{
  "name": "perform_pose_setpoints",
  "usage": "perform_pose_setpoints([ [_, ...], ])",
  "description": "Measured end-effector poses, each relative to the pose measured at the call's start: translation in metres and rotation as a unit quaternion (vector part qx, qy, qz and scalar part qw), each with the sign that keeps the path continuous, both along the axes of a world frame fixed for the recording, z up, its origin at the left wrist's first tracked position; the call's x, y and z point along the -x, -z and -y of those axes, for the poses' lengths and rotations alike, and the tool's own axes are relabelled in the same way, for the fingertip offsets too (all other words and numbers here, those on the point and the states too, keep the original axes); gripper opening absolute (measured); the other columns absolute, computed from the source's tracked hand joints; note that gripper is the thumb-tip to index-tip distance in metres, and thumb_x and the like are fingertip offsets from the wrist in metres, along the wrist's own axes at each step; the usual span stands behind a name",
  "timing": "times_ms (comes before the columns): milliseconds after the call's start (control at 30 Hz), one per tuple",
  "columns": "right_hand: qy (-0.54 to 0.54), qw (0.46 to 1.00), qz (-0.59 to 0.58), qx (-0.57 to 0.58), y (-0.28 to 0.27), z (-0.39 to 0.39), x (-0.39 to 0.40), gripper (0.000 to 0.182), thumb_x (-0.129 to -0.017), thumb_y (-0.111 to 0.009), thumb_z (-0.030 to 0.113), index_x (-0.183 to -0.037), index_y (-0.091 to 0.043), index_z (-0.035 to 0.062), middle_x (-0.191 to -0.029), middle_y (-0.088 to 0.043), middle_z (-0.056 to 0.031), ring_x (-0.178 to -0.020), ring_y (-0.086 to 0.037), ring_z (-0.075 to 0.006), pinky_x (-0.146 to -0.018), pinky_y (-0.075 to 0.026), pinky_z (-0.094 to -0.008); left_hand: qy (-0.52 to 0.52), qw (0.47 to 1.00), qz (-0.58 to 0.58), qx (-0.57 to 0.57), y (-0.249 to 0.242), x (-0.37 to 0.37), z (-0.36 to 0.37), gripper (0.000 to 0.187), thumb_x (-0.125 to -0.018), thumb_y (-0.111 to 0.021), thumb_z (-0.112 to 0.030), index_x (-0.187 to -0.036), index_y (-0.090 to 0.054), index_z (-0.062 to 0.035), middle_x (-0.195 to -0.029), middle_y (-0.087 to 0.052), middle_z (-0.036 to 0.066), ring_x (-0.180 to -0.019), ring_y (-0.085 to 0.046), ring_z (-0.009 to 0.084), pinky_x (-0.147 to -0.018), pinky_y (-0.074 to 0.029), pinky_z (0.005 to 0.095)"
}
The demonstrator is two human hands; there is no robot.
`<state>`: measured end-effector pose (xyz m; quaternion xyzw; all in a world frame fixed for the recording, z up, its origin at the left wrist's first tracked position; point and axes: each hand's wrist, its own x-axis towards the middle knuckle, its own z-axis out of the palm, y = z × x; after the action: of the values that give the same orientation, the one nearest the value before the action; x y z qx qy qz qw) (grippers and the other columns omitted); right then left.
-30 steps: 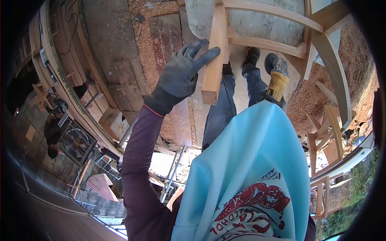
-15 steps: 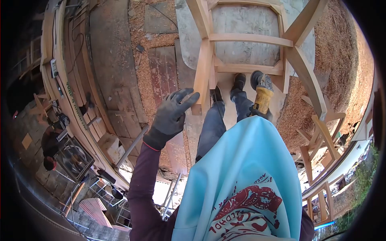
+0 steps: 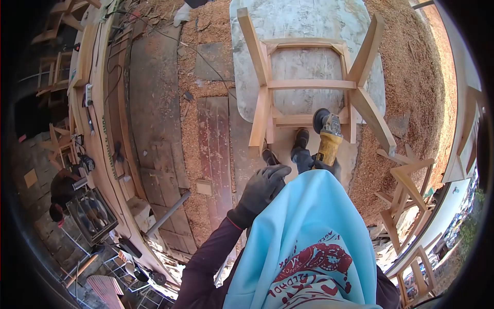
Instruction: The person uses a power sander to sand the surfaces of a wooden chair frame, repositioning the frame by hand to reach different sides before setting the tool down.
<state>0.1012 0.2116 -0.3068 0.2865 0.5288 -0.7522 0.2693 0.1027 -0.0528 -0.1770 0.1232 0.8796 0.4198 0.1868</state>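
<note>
My right hand (image 3: 331, 168), in a dark glove and partly behind the light blue cloth, is closed around the yellow body of an angle grinder (image 3: 328, 143). The grinder's round dark disc (image 3: 321, 119) points up, close to the lower rail of a bare wooden chair frame (image 3: 312, 85). That frame rests on a pale worn board (image 3: 303, 23), its legs spread toward and away from me. My gloved left hand (image 3: 261, 190) is beside the cloth (image 3: 314, 216), below the frame's left leg. Its fingers are loosely bent and apart from the wood, with nothing visible in them.
Wood shavings (image 3: 411, 92) and loose planks (image 3: 213, 139) cover the ground. More chair frames (image 3: 406, 190) stand at the right. A cord (image 3: 198, 54) runs across the upper left. Beyond a long timber beam (image 3: 105, 149), another person (image 3: 64, 190) is at the far left.
My left hand has come away from the chair leg and moved right, toward the cloth. The view has shifted, showing more of the board. The grinder stays in my right hand.
</note>
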Motion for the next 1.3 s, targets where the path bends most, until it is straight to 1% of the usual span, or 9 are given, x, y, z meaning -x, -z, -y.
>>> perform_pose_setpoints([
  [433, 0.183, 0.968, 0.020, 0.173, -0.066, 0.074, -0.060, 0.039, -0.089, -0.070, 0.010, -0.124, -0.059, -0.0005, -0.104, -0.071, -0.0140, -0.086, -0.072, -0.0228, -0.076, -0.061, -0.0354, -0.099, 0.960, 0.262, -0.010, 0.036, -0.071, -0.032, 0.070, -0.084, -0.074, -0.021, -0.145, -0.041, -0.0091, -0.130, -0.063, 0.020, -0.119, -0.063, 0.0397, -0.098, -0.051, 0.0484],
  [600, 0.184, 0.943, 0.019, 0.277, -0.077, 0.094, -0.098, 0.049, -0.093, -0.068, 0.015, -0.137, -0.053, 0.0005, -0.122, -0.067, -0.0136, -0.107, -0.069, -0.0255, -0.096, -0.056, -0.0388, -0.104, 0.941, 0.323, 0.022, -0.003, -0.076, -0.040, 0.077, -0.085, -0.077, -0.030, -0.146, -0.037, -0.0071, -0.130, -0.063, 0.021, -0.117, -0.064, 0.0398, -0.095, -0.052, 0.0487],
  [667, 0.182, 0.942, 0.025, 0.281, -0.086, 0.098, -0.108, 0.050, -0.092, -0.069, 0.015, -0.137, -0.054, 0.0001, -0.123, -0.066, -0.0140, -0.109, -0.068, -0.0264, -0.098, -0.056, -0.0389, -0.103, 0.963, 0.244, -0.060, 0.048, -0.109, -0.025, 0.089, -0.081, -0.081, -0.035, -0.148, -0.031, -0.0055, -0.129, -0.063, 0.023, -0.116, -0.065, 0.0411, -0.093, -0.053, 0.0480],
  [700, 0.152, 0.942, 0.004, 0.298, -0.095, 0.099, -0.110, 0.049, -0.092, -0.071, 0.014, -0.136, -0.054, -0.0005, -0.120, -0.067, -0.0127, -0.108, -0.068, -0.0247, -0.097, -0.056, -0.0375, -0.103, 0.971, 0.165, -0.140, 0.064, -0.124, -0.017, 0.101, -0.077, -0.085, -0.040, -0.150, -0.025, -0.0038, -0.127, -0.063, 0.025, -0.114, -0.066, 0.0425, -0.091, -0.055, 0.0473],
  [900, 0.036, 0.950, -0.104, 0.291, -0.139, 0.108, -0.104, 0.062, -0.084, -0.082, 0.011, -0.137, -0.053, -0.0048, -0.121, -0.069, -0.0114, -0.108, -0.068, -0.0217, -0.097, -0.056, -0.0353, -0.152, 0.921, 0.117, -0.339, -0.031, -0.125, 0.002, 0.105, -0.077, -0.079, 0.006, -0.157, -0.012, -0.0035, -0.153, -0.038, 0.021, -0.136, -0.051, 0.0296, -0.107, -0.050, 0.0410],
  [1000, -0.090, 0.951, -0.134, 0.263, -0.154, 0.113, -0.084, 0.063, -0.083, -0.083, 0.009, -0.136, -0.054, -0.0068, -0.124, -0.068, -0.0120, -0.109, -0.068, -0.0207, -0.098, -0.055, -0.0347, -0.193, 0.855, 0.227, -0.425, -0.066, -0.117, 0.021, 0.109, -0.081, -0.070, 0.013, -0.162, -0.001, -0.0094, -0.155, -0.038, 0.016, -0.138, -0.049, 0.0271, -0.108, -0.050, 0.0399],
  [1133, -0.188, 0.921, -0.192, 0.282, -0.157, 0.148, -0.051, 0.070, -0.077, -0.088, 0.016, -0.135, -0.056, -0.0063, -0.125, -0.068, -0.0141, -0.112, -0.068, -0.0236, -0.099, -0.056, -0.0382, -0.214, 0.907, 0.112, -0.344, -0.069, -0.128, 0.050, 0.126, -0.082, -0.086, -0.011, -0.162, 0.011, -0.0056, -0.163, -0.025, 0.016, -0.145, -0.038, 0.0238, -0.113, -0.043, 0.0372],
  [1200, -0.240, 0.893, -0.196, 0.327, -0.158, 0.181, -0.030, 0.081, -0.073, -0.090, 0.018, -0.139, -0.052, -0.0079, -0.128, -0.067, -0.0149, -0.116, -0.066, -0.0260, -0.102, -0.054, -0.0401, -0.255, 0.927, -0.052, -0.271, -0.064, -0.133, 0.064, 0.121, -0.081, -0.084, -0.005, -0.163, 0.005, -0.0051, -0.166, -0.021, 0.016, -0.149, -0.032, 0.0228, -0.114, -0.042, 0.0384],
  [1300, -0.354, 0.887, -0.243, 0.171, -0.198, 0.223, -0.015, 0.076, -0.084, -0.078, 0.009, -0.150, -0.043, -0.0026, -0.145, -0.057, -0.0153, -0.122, -0.063, -0.0255, -0.100, -0.052, -0.0364, -0.425, 0.825, 0.009, -0.372, -0.096, -0.145, 0.084, 0.120, -0.081, -0.085, -0.007, -0.162, 0.004, -0.0041, -0.164, -0.026, 0.020, -0.145, -0.040, 0.0263, -0.111, -0.045, 0.0381],
])
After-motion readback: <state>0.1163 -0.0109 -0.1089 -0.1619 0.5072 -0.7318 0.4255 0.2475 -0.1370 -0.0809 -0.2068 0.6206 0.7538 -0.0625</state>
